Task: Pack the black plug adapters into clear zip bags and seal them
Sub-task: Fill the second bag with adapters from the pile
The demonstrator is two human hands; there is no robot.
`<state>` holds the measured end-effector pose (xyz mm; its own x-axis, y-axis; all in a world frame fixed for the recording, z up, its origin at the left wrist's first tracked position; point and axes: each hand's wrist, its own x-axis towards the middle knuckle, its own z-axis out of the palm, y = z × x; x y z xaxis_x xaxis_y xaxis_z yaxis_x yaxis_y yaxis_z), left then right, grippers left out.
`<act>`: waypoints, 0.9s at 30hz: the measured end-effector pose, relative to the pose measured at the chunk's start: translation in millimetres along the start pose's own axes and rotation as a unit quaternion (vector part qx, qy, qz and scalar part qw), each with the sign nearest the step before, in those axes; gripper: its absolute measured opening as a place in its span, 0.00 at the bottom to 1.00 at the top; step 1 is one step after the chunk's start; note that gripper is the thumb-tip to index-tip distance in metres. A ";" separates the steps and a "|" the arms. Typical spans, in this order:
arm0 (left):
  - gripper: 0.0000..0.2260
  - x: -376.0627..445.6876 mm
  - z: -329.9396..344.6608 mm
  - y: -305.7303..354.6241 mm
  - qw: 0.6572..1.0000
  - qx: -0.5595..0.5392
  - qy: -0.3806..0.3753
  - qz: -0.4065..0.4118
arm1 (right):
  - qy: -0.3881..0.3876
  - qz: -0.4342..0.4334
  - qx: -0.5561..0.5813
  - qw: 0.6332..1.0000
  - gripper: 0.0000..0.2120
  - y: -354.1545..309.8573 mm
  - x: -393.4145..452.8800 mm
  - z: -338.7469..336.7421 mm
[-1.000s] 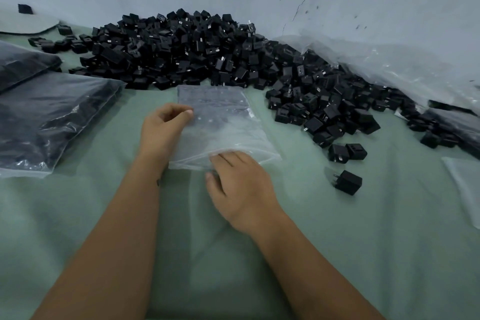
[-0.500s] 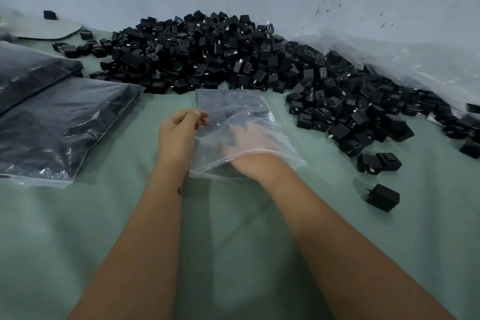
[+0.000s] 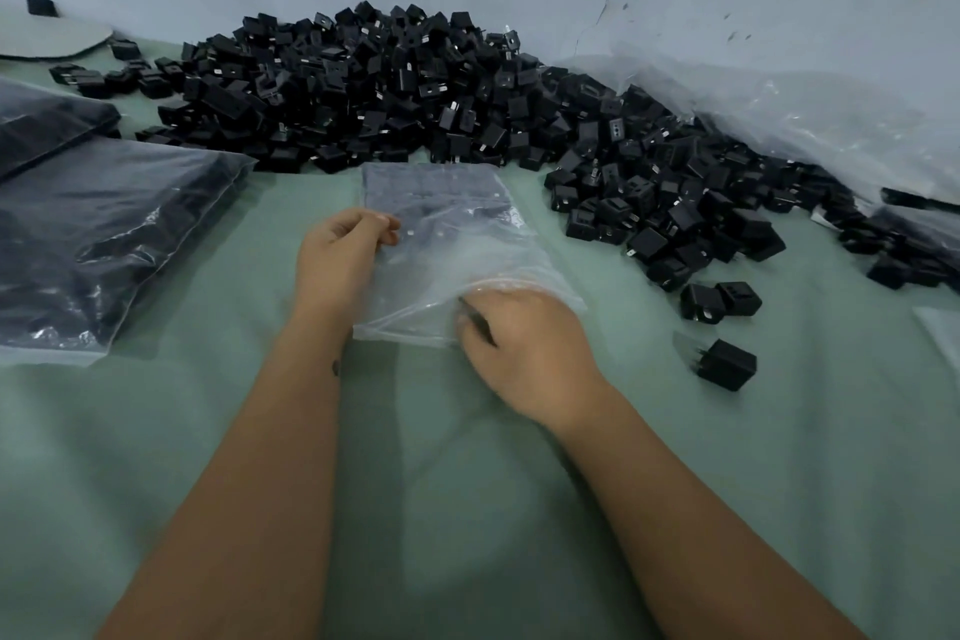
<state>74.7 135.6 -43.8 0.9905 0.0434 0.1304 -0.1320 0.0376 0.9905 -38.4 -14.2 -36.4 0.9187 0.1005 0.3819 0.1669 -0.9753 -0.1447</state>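
A clear zip bag [image 3: 452, 244] lies flat on the green cloth [image 3: 467, 494], its mouth toward me. Several black plug adapters [image 3: 431, 187] sit in a row at its far end. My left hand [image 3: 337, 260] pinches the bag's left edge between thumb and fingers. My right hand [image 3: 530, 353] is at the mouth on the near right. Its fingertips are still under the plastic and loosely curled, with nothing visible in them. A big pile of black adapters [image 3: 389, 83] lies just beyond the bag and spreads to the right.
Filled, dark zip bags [image 3: 104, 234] lie stacked at the left. A crumpled clear plastic sheet [image 3: 805, 120] rests against the wall at the right. Loose adapters [image 3: 719, 301] and a single one [image 3: 727, 364] lie right of the bag. An empty bag's corner [image 3: 940, 333] shows at the right edge.
My right hand went deep into the bag half a second ago and has now drawn back to the mouth. My left hand has kept its pinch on the left edge.
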 end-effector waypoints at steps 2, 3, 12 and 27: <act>0.13 -2.9 -1.0 -1.0 1.000 0.019 -0.009 0.004 | 0.130 -0.037 -0.013 0.991 0.13 7.2 -18.2 -12.7; 0.12 -4.4 -1.2 -0.9 1.000 0.026 -0.014 0.007 | 0.204 -0.028 -0.025 0.978 0.12 13.5 -26.3 -19.5; 0.12 -8.1 -0.1 -0.7 0.998 0.050 -0.022 0.019 | 0.035 0.476 -0.048 0.878 0.32 87.5 -47.0 -30.9; 0.10 -5.4 3.9 -1.6 0.991 0.131 -0.031 0.015 | 0.102 0.363 -0.013 0.926 0.24 96.5 21.7 5.5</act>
<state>69.7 131.4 -46.0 0.9877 -0.0219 0.1548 -0.1557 -0.2235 0.9622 -0.4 -105.0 -47.1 0.6988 -0.6199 0.3569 -0.4792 -0.7762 -0.4098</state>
